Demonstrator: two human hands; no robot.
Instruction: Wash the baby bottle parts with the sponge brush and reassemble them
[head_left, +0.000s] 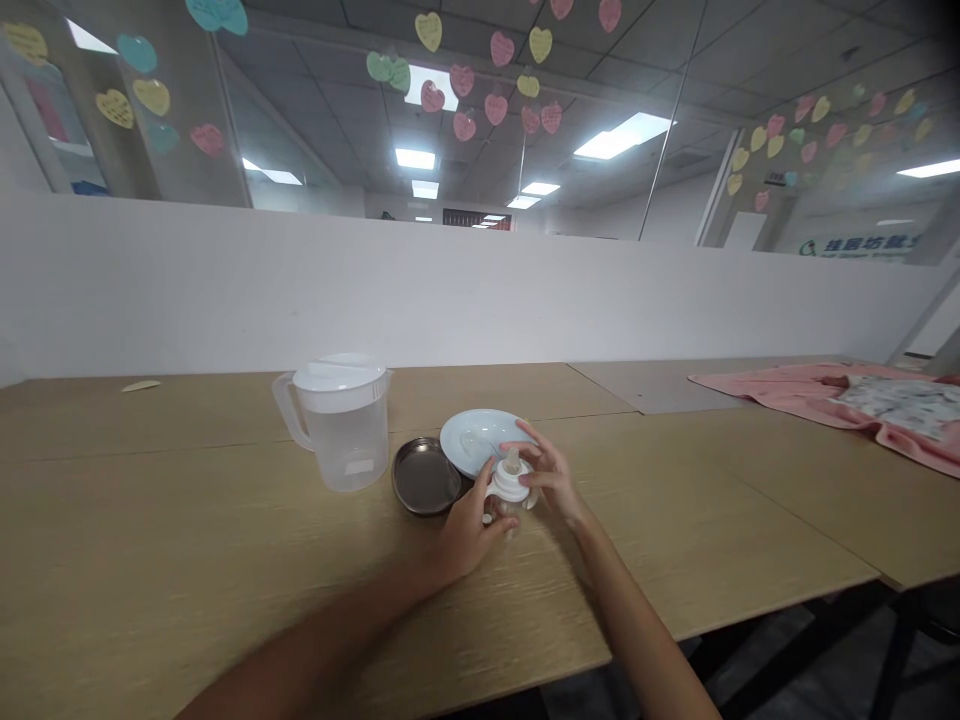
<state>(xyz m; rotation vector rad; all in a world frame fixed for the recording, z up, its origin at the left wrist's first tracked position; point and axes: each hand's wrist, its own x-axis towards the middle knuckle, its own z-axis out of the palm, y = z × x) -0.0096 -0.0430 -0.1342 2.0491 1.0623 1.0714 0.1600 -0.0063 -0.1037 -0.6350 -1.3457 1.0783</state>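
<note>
Holding the bottle (511, 482), the left grip (465, 530) curls round its side; the right grip (556, 477), half open, touches its collar, the plate (459, 440) just beyond both. It looks light and stiff, best held below the soft teat (513, 461).

Clear baby bottle (510, 490), white collar and pale nipple on top, above the wooden table (300, 560)

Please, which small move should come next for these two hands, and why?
Perhaps a gentle turn of the white collar with the right hand, while the left hand steadies the bottle: the right hand's fingers are at the collar, and the left hand holds the bottle's side.
</note>
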